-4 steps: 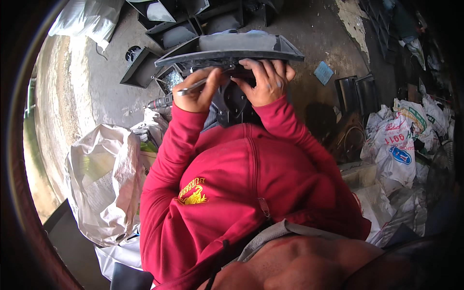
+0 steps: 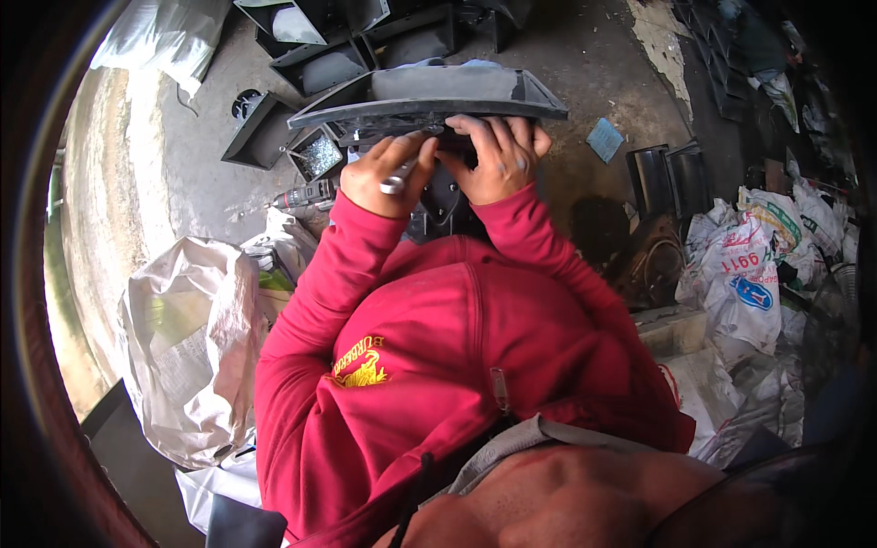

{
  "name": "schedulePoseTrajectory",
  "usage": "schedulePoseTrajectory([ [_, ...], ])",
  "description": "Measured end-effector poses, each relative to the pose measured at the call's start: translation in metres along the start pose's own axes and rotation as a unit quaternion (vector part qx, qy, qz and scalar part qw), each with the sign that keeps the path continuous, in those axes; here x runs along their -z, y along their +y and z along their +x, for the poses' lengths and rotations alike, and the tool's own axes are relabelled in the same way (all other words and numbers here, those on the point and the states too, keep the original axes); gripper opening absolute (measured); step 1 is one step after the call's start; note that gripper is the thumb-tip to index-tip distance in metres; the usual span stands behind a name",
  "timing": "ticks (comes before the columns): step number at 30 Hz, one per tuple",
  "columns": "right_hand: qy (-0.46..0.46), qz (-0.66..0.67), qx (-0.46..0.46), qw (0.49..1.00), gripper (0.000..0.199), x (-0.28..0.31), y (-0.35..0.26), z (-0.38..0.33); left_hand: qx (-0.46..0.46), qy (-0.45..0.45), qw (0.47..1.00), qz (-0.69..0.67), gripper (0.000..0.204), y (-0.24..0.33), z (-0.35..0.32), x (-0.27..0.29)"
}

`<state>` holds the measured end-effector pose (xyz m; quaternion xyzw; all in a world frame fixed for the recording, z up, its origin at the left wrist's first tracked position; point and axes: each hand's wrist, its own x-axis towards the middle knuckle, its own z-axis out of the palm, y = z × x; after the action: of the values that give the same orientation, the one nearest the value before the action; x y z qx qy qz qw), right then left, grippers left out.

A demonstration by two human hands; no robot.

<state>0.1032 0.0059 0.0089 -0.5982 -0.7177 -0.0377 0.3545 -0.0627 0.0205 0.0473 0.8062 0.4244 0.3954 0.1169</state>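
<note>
A black metal box-like tray (image 2: pixel 427 111) with a grey inner face rests in front of my body, its long near edge towards me. My left hand (image 2: pixel 384 175) is closed round a silver spanner (image 2: pixel 394 184); its ring end sticks out towards me, and its far end is hidden under the tray's near side. Beside it, my right hand (image 2: pixel 498 163) curls its fingers over the tray's near edge, with the thumb reaching in below. Whatever lies between the fingertips is too small to make out. Below both hands shows a black bracket-like part (image 2: pixel 445 199) with holes.
On the floor ahead lie several similar black trays (image 2: pixel 320 64). To the left are a small box of bright fasteners (image 2: pixel 316 155), a power drill (image 2: pixel 304 195) and a white sack (image 2: pixel 187 338). Rightward are a blue sheet (image 2: pixel 605 141), black panels (image 2: pixel 653 183) and printed sacks (image 2: pixel 735 265).
The spanner has swung in my left hand, so its ring end now points towards me instead of out to the left. My right hand stays at the tray's edge.
</note>
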Motion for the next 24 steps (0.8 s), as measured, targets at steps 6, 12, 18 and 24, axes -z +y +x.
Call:
schedulePoseTrajectory([
  [6,0.022,0.012,0.002,1.000,0.043,-0.005,0.006,0.001,0.204,-0.117,0.958,-0.163,0.020,-0.013,-0.001,-0.004],
  [12,0.047,-0.007,0.011,0.999,0.040,-0.004,0.010,0.003,0.416,0.040,0.804,-0.422,0.033,-0.059,-0.017,0.022],
  [18,0.039,0.005,0.009,0.999,0.038,-0.004,0.007,0.002,0.169,0.016,0.960,-0.221,0.012,-0.017,-0.012,-0.001],
  [24,0.046,0.004,0.019,0.999,0.041,-0.005,0.009,0.000,0.045,-0.033,0.996,0.066,0.015,0.011,0.003,-0.009],
])
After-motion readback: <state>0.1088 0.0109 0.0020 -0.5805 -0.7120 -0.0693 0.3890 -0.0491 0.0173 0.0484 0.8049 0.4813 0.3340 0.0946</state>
